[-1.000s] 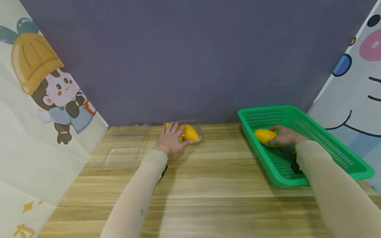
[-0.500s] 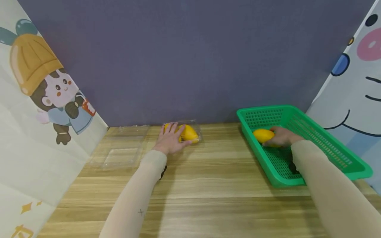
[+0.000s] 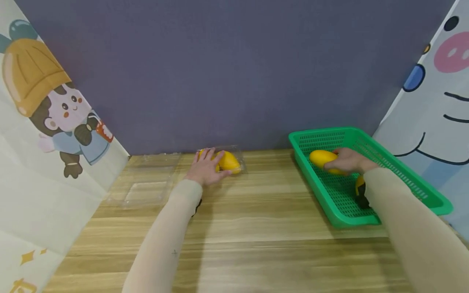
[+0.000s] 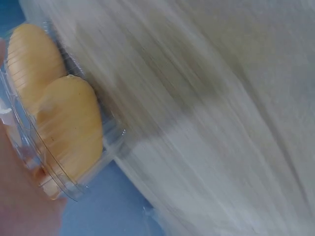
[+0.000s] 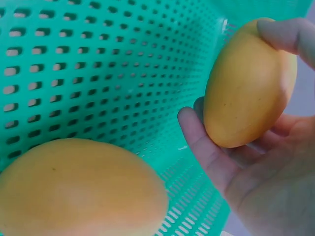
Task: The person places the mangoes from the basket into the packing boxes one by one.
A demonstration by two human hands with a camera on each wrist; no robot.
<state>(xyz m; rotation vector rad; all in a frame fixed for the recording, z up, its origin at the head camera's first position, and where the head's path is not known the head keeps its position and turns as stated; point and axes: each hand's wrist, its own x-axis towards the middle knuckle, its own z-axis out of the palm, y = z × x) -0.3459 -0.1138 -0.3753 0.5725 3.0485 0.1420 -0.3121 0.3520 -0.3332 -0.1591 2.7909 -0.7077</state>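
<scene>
My right hand (image 3: 346,160) grips a yellow mango (image 3: 321,158) inside the green basket (image 3: 335,218), with thumb and fingers on opposite sides of it in the right wrist view. A second mango (image 5: 78,189) lies in the basket below, mostly hidden by my wrist in the head view. Over at the back middle of the table, my left hand (image 3: 206,169) rests with spread fingers on a clear plastic box (image 3: 239,156). Two mangoes (image 4: 74,128) sit inside that box, side by side in the left wrist view. My left fingers partly cover them in the head view.
Left of my left hand lies another clear plastic container (image 3: 146,193) on the wooden table (image 3: 253,228). A dark grey wall (image 3: 234,73) rises right behind the table's back edge. Printed panels with cartoon figures flank both sides.
The mango in my right hand has come up a little from the basket's bottom, and its end has tilted. The second mango shows more beside my wrist. My left hand stays at the box.
</scene>
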